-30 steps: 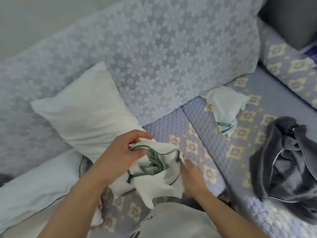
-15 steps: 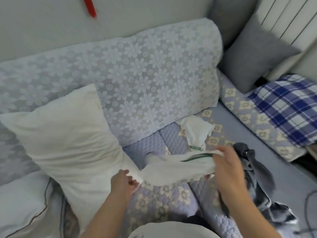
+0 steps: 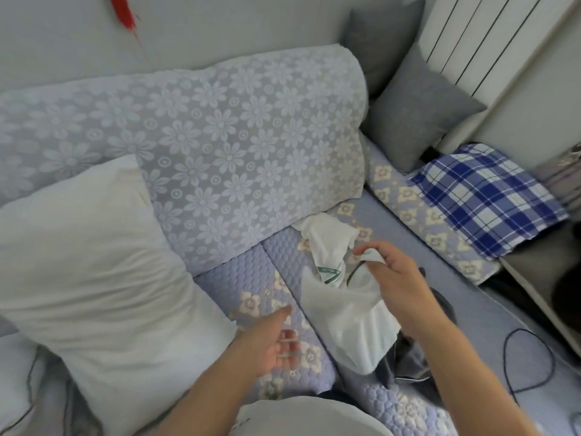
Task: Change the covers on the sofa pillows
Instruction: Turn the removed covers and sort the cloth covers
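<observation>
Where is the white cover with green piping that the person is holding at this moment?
In the head view, the white cover hangs from the right hand, right of centre, above the sofa seat, beside another crumpled white cover.

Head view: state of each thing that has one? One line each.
Left hand: open, palm up, holds nothing.
Right hand: fingers pinch the white pillow cover.
White pillow cover: hanging from the right hand, off any pillow.
Bare white pillow: uncovered, leaning on the sofa back.
Second white cover: crumpled on the seat.
Gray cover: crumpled, mostly hidden.
</observation>
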